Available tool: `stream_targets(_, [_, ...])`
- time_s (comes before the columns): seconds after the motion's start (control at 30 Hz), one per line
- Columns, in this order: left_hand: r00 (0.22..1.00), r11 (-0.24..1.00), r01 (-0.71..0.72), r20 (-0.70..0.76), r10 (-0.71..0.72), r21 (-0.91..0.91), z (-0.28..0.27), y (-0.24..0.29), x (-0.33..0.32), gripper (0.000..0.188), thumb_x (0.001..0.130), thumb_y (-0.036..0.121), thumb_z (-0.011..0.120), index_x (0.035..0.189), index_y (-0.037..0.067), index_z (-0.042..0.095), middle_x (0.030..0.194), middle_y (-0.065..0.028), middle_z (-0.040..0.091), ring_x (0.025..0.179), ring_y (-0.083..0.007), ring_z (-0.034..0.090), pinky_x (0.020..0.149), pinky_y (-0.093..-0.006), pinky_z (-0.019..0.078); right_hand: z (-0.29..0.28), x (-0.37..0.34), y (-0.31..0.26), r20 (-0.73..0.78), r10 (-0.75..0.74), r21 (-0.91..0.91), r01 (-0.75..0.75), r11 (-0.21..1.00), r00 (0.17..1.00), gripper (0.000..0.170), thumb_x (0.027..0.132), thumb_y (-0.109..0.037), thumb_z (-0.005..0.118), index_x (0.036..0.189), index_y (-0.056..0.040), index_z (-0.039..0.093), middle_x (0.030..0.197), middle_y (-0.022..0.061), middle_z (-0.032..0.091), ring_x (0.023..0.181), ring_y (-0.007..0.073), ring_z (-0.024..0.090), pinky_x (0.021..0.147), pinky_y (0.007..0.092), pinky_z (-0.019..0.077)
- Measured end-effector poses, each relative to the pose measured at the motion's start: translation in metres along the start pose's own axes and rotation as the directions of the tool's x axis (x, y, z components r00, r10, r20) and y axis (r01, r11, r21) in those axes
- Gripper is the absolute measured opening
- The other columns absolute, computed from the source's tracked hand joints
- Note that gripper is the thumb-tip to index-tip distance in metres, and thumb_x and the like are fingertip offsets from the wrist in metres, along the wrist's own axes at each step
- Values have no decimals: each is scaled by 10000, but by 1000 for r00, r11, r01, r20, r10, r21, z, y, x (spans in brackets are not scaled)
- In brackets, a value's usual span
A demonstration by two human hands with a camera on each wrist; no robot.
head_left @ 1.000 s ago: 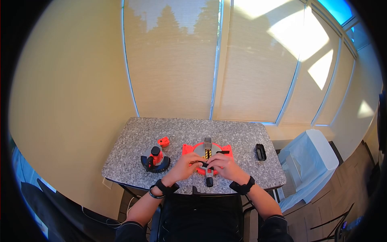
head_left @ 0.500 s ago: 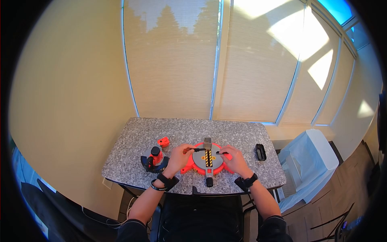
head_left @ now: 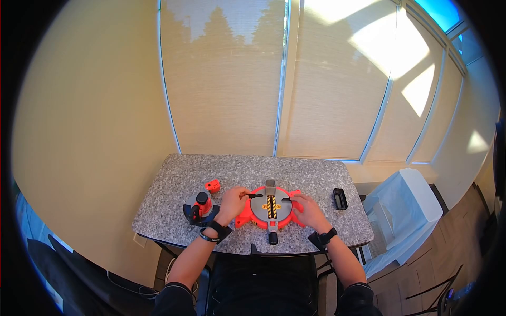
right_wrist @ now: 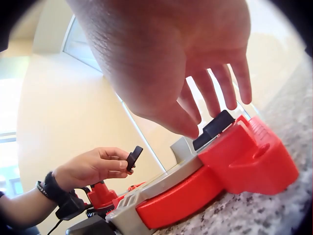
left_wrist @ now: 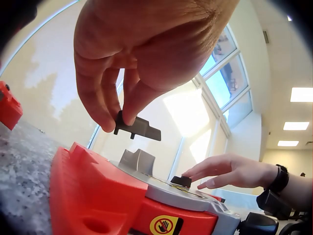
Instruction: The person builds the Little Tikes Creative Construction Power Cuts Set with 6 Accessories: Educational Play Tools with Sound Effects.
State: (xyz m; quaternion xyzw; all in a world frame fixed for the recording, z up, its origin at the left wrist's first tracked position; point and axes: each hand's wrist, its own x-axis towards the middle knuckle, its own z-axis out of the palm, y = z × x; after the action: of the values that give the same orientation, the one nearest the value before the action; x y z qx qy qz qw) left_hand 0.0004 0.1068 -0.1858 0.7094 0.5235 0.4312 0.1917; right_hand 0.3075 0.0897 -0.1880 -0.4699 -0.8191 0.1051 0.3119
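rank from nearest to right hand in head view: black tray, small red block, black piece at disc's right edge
1. Black piece: just left of the right hand
2. Black tray: right of that hand
3. Small red block: far left, past the left hand

- The base [head_left: 259,212] is on the table [head_left: 176,176], over toward the person's edge.
- Left of the base is the saw [head_left: 205,203], well apart from it.
- Left of the base and further back is the block [head_left: 213,186], just behind the saw.
- Well to the right of the base lies the tray [head_left: 340,199].
- Above the base's left part is one clip [left_wrist: 144,129], in the left hand [head_left: 233,204].
- On the base's right part is the other clip [right_wrist: 213,129], under the right hand [head_left: 310,211].
- At the base's back is the bracket [head_left: 270,185]; at its front, the knob [head_left: 273,238].
- Far right of the base, past the table, hangs a plastic sheet [head_left: 406,216].
- Behind the base, beyond the table, are blinds [head_left: 221,100].
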Motion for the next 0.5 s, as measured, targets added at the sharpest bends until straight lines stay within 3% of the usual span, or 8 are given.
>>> stream_targets(0.13, [1000, 999, -27, -4, 28, 42, 4, -9, 2, 142, 844, 46, 665, 970, 43, 731, 921, -166, 686, 879, -341, 673, 794, -423, 533, -1, -1, -2, 22, 25, 21, -26, 999, 999, 407, 855, -149, 698, 1255, -99, 639, 1342, 155, 598, 1263, 364, 537, 1094, 436, 433])
stream_targets(0.23, [995, 986, -86, -29, 91, 143, 7, -16, 3, 162, 835, 28, 688, 988, 38, 743, 919, -153, 700, 814, -295, 700, 747, -367, 558, 0, -1, -1, 23, 29, 9, -29, 1000, 999, 398, 855, -146, 695, 1246, -95, 644, 1339, 157, 600, 1256, 363, 545, 1083, 435, 445])
stream_targets(0.5, [995, 985, -96, -27, 101, 145, 10, -20, 2, 177, 808, 12, 699, 976, 45, 743, 869, -152, 683, 808, -312, 686, 734, -394, 542, 0, -2, -1, -5, -3, 12, 3, 1000, 1000, 382, 844, -127, 693, 1221, -83, 654, 1318, 164, 613, 1223, 364, 572, 1059, 432, 468])
